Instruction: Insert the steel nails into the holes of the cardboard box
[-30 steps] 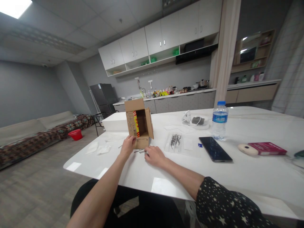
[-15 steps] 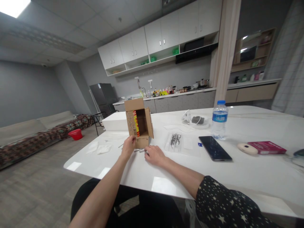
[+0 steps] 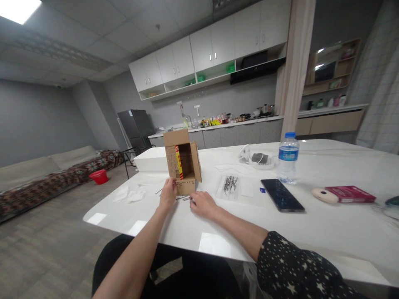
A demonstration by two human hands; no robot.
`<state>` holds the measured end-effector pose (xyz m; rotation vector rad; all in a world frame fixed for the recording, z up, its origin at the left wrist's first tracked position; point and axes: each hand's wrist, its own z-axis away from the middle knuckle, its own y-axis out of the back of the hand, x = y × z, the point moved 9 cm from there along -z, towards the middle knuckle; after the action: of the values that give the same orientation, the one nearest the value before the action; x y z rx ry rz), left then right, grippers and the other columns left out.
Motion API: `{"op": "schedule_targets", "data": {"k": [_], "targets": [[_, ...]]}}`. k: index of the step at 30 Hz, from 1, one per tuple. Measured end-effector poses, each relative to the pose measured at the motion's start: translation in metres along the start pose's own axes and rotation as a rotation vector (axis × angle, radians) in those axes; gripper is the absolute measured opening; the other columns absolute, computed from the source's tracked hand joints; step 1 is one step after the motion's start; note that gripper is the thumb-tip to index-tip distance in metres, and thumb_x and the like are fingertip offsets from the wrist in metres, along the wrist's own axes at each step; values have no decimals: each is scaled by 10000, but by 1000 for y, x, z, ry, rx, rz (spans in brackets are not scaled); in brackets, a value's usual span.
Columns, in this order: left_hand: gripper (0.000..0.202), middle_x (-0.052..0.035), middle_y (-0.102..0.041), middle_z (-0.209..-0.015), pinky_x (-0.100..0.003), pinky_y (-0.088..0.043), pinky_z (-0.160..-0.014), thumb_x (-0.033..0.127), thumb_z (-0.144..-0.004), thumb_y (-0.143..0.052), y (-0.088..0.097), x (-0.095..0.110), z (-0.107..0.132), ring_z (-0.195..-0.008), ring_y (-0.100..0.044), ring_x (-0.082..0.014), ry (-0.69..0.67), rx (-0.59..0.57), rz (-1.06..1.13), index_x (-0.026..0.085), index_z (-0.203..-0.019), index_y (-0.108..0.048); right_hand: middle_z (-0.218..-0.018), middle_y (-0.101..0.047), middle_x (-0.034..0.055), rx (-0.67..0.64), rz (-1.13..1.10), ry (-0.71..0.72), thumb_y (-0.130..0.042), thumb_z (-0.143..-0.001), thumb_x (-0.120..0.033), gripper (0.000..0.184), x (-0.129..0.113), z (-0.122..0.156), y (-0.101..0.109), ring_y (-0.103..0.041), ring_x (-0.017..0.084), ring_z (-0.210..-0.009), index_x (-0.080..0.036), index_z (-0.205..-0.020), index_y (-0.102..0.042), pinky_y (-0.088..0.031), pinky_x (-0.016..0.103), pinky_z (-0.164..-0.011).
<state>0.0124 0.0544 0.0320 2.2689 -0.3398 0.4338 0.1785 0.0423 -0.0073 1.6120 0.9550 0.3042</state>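
Observation:
An opened cardboard box [image 3: 172, 160] stands upright on the white table, its opening towards me and its lower front flap [image 3: 186, 187] hanging down. Against that flap's left side, my left hand [image 3: 168, 194] is closed in a pinch; a thin dark metal rod [image 3: 158, 191] sticks out to its left. My right hand [image 3: 203, 203] rests on the table with curled fingers, right of the flap. Several thin metal rods [image 3: 185, 198] lie at its fingertips; whether it grips any is hidden. To its right, a clear plastic case [image 3: 220, 187] holds small metal pieces [image 3: 230, 183].
Right of the case are a black phone [image 3: 282, 194], a water bottle [image 3: 287, 160], a dark red box [image 3: 350, 194] and a beige rounded object [image 3: 324, 195]. Behind lies a white fan-like item [image 3: 246, 154]. Crumpled tissues [image 3: 135, 196] and a white box [image 3: 151, 160] are at left.
My left hand has shifted very slightly at the flap. The right hand, the box and the other things stay where they were.

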Motion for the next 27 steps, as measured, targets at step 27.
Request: {"op": "schedule_targets", "data": {"k": [27], "targets": [[83, -43, -720, -914, -419, -467, -888, 248, -807, -574, -15, -22, 34, -928, -653, -256, 42, -263, -148, 223, -803, -653, -1211, -652, 87, -4, -4, -5, -614, -995, -364, 283, -2, 2, 4, -642, 236, -1074, -160, -1190, -641, -539, 466, -944]]}}
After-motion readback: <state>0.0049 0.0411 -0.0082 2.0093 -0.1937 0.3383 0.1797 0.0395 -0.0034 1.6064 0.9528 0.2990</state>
